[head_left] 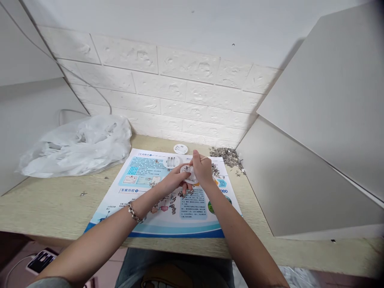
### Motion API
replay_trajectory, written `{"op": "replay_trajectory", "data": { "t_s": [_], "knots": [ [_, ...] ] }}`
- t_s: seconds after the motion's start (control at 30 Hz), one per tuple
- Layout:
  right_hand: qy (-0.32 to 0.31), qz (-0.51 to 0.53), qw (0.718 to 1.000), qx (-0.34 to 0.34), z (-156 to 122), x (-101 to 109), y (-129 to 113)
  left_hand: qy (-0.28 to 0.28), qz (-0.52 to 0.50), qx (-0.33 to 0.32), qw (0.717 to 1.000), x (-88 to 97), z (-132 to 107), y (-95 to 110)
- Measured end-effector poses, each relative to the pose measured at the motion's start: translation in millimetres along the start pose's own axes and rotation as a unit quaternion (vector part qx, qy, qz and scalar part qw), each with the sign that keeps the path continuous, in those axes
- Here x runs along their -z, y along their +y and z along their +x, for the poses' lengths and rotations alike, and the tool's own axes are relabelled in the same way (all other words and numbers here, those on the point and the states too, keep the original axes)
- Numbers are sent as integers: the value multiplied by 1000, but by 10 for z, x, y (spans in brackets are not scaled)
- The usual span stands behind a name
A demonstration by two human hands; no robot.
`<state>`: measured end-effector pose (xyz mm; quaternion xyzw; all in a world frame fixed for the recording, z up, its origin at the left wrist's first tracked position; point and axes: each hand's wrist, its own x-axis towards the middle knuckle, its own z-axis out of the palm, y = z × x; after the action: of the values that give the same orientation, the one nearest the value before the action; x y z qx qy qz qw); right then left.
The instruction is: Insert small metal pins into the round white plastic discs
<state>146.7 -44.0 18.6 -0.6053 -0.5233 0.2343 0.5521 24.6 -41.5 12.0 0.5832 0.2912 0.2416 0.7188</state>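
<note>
Over the printed sheet, my left hand is closed around a round white plastic housing, its thumb lying across the face. My right hand is curled in a fist-like grip at the housing's right side, thumb up. Something thin and pale pokes out by its fingers, too small to name. Just behind my hands lies another round white housing with slots and metal parts in it. A white disc sits further back near the wall. Small shiny metal pieces are scattered under and around my hands.
A larger heap of small metal pieces lies at the back right. On the left rests a translucent plastic bag of white parts. The printed sheet covers the table's middle. White panels and a brick-patterned wall enclose the table.
</note>
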Motion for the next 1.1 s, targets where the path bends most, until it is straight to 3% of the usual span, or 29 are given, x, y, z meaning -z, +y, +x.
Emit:
{"op": "replay_trajectory", "data": {
  "t_s": [0.3,0.57,0.83,1.1],
  "knots": [
    [-12,-33,997,72,18,-22,69,28,35,-14,999,-48,-16,51],
    [22,-5,999,43,18,-56,71,39,89,-22,995,-81,-54,66],
    [64,48,997,-2,-6,34,-68,30,26,-26,999,-162,-89,117],
    [9,18,999,36,-4,12,9,25,7,-17,1000,-152,-82,92]
  ]
}}
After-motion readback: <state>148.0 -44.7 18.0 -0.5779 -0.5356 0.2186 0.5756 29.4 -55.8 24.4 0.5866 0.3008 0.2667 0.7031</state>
